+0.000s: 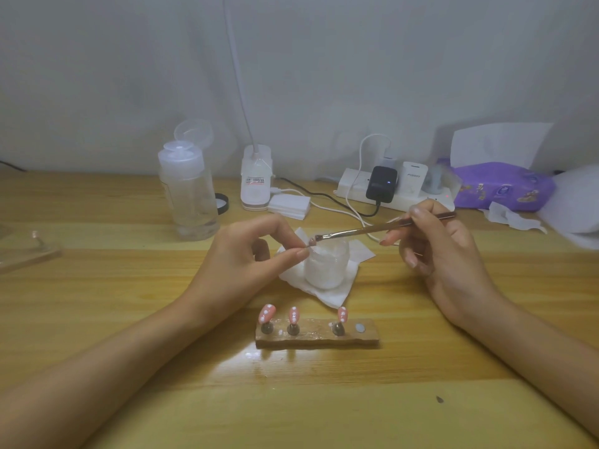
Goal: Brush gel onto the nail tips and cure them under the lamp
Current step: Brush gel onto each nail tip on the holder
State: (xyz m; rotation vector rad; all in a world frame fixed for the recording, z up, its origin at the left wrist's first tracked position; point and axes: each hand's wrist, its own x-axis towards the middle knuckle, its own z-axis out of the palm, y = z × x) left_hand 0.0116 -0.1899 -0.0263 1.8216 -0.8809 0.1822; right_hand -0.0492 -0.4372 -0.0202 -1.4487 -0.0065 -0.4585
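Above the wooden tabletop (162, 400), the left hand (246, 251) has its grip pinching a nail tip (311, 242) over the white jar (325, 270), steadying it for the brush (363, 231) pinched in the right hand (444, 251).

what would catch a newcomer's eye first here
At mid-table, the left hand pinches a nail tip over a white jar while the right hand holds a brush to it. Nearer, three pink dotted nail tips stand on a wooden holder. A purple tissue pack lies back right.
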